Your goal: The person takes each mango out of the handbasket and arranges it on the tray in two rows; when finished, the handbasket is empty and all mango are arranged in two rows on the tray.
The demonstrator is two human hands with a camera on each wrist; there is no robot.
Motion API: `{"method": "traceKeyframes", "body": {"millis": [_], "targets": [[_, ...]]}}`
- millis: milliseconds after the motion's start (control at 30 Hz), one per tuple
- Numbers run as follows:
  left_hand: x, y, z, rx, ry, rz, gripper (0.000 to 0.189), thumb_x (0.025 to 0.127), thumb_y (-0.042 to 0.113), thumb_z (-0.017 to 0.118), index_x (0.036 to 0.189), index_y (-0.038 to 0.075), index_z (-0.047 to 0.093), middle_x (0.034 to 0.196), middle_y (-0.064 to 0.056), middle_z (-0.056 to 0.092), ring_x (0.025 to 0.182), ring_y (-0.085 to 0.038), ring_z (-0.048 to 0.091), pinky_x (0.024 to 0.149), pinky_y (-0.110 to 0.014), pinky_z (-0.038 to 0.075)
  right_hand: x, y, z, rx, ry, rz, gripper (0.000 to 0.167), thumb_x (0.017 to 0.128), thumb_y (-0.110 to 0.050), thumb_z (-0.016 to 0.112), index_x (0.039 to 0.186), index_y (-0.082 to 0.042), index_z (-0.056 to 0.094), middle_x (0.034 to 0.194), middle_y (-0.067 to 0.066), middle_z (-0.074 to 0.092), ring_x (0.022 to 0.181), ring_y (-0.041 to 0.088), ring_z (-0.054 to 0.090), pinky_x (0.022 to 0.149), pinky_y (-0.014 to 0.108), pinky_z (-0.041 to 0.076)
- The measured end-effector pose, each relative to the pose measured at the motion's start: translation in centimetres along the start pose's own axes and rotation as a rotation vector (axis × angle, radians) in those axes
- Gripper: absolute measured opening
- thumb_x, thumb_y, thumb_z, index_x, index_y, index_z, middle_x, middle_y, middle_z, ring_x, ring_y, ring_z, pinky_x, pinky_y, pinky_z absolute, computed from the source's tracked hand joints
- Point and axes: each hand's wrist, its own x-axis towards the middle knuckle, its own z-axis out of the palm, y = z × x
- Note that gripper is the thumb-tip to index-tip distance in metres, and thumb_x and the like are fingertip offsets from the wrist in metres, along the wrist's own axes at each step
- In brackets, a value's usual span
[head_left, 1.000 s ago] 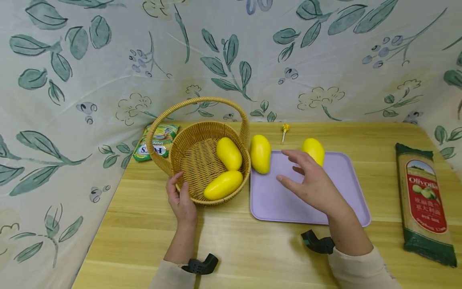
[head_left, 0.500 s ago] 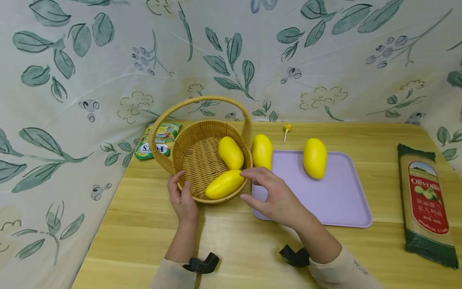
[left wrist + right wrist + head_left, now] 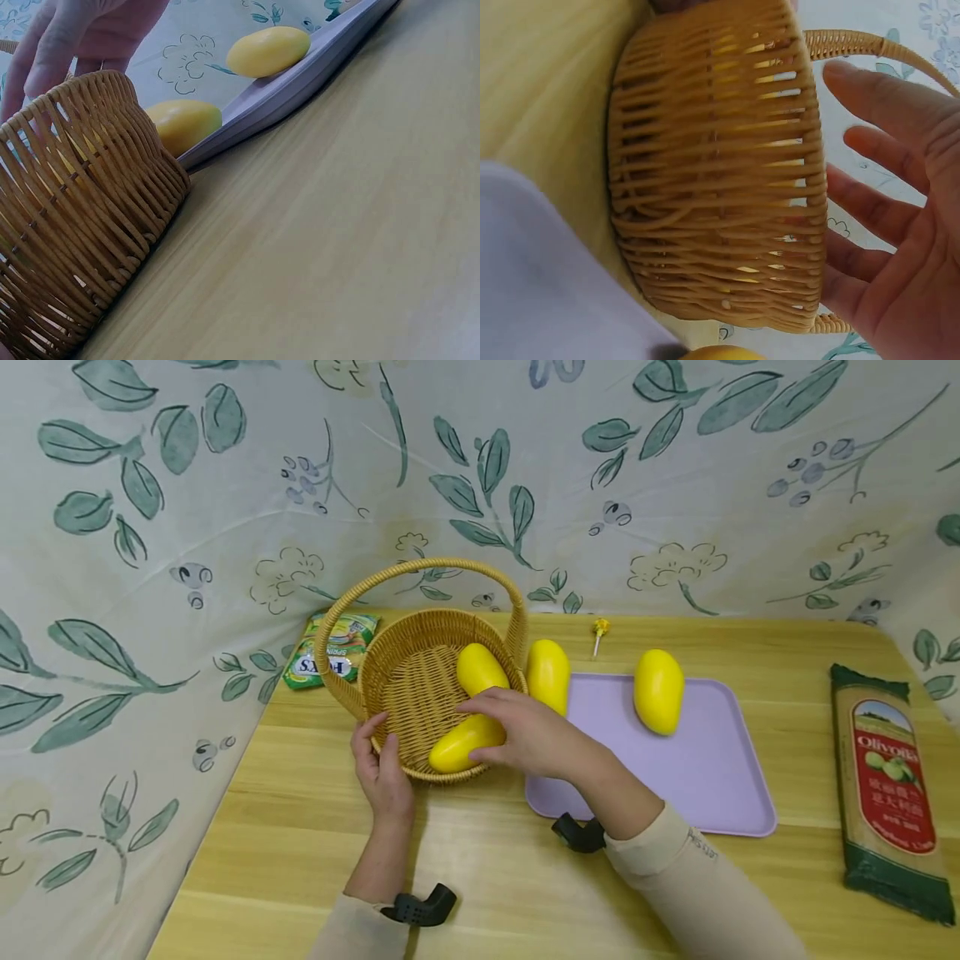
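A wicker basket [image 3: 412,693] with a tall handle stands on the table, holding two yellow mangoes. My left hand [image 3: 386,781] grips its near left rim, fingertips over the edge. My right hand [image 3: 536,735] reaches over the right rim, thumb and fingers spread above the nearer mango [image 3: 453,752] and partly covering it. In the right wrist view the right hand [image 3: 907,195] hovers over the basket's rim; the mango inside is mostly hidden by the weave. The other mango [image 3: 480,668] lies farther back in the basket.
Right of the basket, a mango [image 3: 549,672] lies by the corner of a lilac tray [image 3: 712,777]. Another mango [image 3: 659,693] sits on the tray. A yellow lollipop [image 3: 600,631], a green packet [image 3: 330,652] and a pasta bag [image 3: 892,777] lie around on the table.
My right hand has moved left from above the tray, across the basket's rim, to the nearer mango. The left hand has stayed on the basket rim.
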Motion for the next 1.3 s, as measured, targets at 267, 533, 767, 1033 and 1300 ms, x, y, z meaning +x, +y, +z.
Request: {"method": "traceKeyframes", "body": {"millis": [267, 533, 767, 1033, 1300], "targets": [[0.0, 0.0, -0.1, 0.026, -0.014, -0.005, 0.031, 0.098, 0.000, 0.046, 0.127, -0.009, 0.052, 0.147, -0.020, 0.042, 0.156, -0.027, 0.016, 0.130, -0.046, 0.005, 2.3, 0.5, -0.2, -0.076, -0.186, -0.034, 0.060, 0.086, -0.032, 0.082, 0.141, -0.018, 0.062, 0.144, 0.003, 0.060, 0.136, 0.023, 0.054, 0.116, 0.043, 0.044], [0.0, 0.2, 0.0, 0.024, -0.013, 0.001, 0.033, 0.098, 0.001, 0.046, 0.128, -0.011, 0.051, 0.146, -0.023, 0.040, 0.156, -0.026, 0.018, 0.130, -0.045, 0.006, 3.1, 0.8, 0.0, -0.106, -0.237, -0.008, 0.061, 0.085, -0.032, 0.083, 0.141, -0.019, 0.062, 0.145, 0.003, 0.060, 0.136, 0.023, 0.054, 0.116, 0.044, 0.044], [0.0, 0.0, 0.0, 0.023, -0.008, 0.008, 0.031, 0.097, 0.001, 0.047, 0.126, -0.007, 0.054, 0.144, -0.022, 0.043, 0.154, -0.025, 0.022, 0.130, -0.044, 0.008, 3.2, 0.8, 0.2, -0.126, -0.255, 0.007, 0.057, 0.086, -0.031, 0.082, 0.138, -0.017, 0.064, 0.142, 0.002, 0.063, 0.135, 0.022, 0.056, 0.115, 0.043, 0.045], [-0.1, 0.2, 0.0, 0.023, -0.003, 0.004, 0.030, 0.098, 0.002, 0.047, 0.126, -0.006, 0.055, 0.146, -0.020, 0.043, 0.156, -0.029, 0.018, 0.130, -0.046, 0.005, 3.2, 0.8, 0.3, -0.128, -0.259, 0.017, 0.052, 0.087, -0.031, 0.081, 0.135, -0.018, 0.066, 0.140, 0.001, 0.064, 0.131, 0.020, 0.058, 0.113, 0.041, 0.046], [-0.1, 0.2, 0.0, 0.021, -0.003, -0.001, 0.031, 0.098, 0.003, 0.047, 0.126, -0.006, 0.055, 0.147, -0.019, 0.043, 0.157, -0.030, 0.015, 0.130, -0.046, 0.004, 3.1, 0.6, -0.1, -0.076, -0.172, -0.008, 0.050, 0.087, -0.033, 0.081, 0.133, -0.018, 0.067, 0.134, 0.001, 0.065, 0.125, 0.019, 0.059, 0.111, 0.040, 0.047]]}}
